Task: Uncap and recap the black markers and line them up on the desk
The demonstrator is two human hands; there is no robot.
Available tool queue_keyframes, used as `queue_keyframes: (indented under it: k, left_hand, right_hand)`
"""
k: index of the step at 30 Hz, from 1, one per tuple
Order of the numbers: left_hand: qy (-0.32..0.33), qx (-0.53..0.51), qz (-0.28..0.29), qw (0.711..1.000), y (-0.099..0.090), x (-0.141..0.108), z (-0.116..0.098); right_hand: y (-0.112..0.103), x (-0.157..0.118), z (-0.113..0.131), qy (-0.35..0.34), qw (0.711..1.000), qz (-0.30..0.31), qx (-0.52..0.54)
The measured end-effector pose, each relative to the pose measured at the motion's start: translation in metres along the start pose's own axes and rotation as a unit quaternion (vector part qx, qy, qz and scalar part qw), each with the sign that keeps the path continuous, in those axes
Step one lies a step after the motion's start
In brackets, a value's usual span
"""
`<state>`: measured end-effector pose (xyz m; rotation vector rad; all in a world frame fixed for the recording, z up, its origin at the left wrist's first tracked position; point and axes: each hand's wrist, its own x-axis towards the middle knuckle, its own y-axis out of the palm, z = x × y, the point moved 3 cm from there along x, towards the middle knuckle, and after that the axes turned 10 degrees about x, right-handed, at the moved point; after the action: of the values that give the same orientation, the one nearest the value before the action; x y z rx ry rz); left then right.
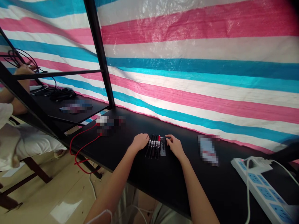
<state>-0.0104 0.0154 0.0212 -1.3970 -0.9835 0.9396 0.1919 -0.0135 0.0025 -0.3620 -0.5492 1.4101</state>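
Observation:
A row of black marker pens [153, 144] lies side by side on the black tabletop, with white bands around their barrels. One has a red cap [159, 138]. Against the row's right side is a small clear packet [163, 151] with thin dark sticks at its top. My left hand [140, 141] rests at the row's left edge, fingers loosely bent and not wrapped around any pen; whether the fingertips touch the nearest pen is hard to tell. Just right of the packet, my right hand [174, 146] has its thumb and fingers apart, holding nothing.
A white power strip [261, 186] with plugs and cables stands at the right. Blurred packets [208, 151] lie right of my hand. Red cables [81, 140] hang off the left edge near a black metal frame [99, 53]. Beyond it, another person's hand [24, 68] holds black cable.

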Motion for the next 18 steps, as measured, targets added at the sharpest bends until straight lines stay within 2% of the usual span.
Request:
queue_keyframes:
  k: [3,11,14,18]
  left_hand:
    - [-0.014,-0.002,0.006,1.000,-0.001,-0.001,0.000]
    - [-0.091,0.022,-0.020,0.995,-0.002,-0.001,0.008]
    - [-0.092,0.022,-0.022,0.995,-0.002,-0.001,0.008]
    - [-0.050,-0.005,-0.026,0.998,-0.006,-0.003,0.002]
  right_hand:
    - [0.000,0.000,0.001,0.007,1.000,-0.008,0.001]
    - [-0.006,-0.005,0.001,0.032,0.994,-0.079,-0.063]
    - [-0.007,-0.007,0.005,0.059,0.991,-0.069,-0.096]
    - [-0.004,-0.009,0.015,0.069,0.988,-0.045,-0.133]
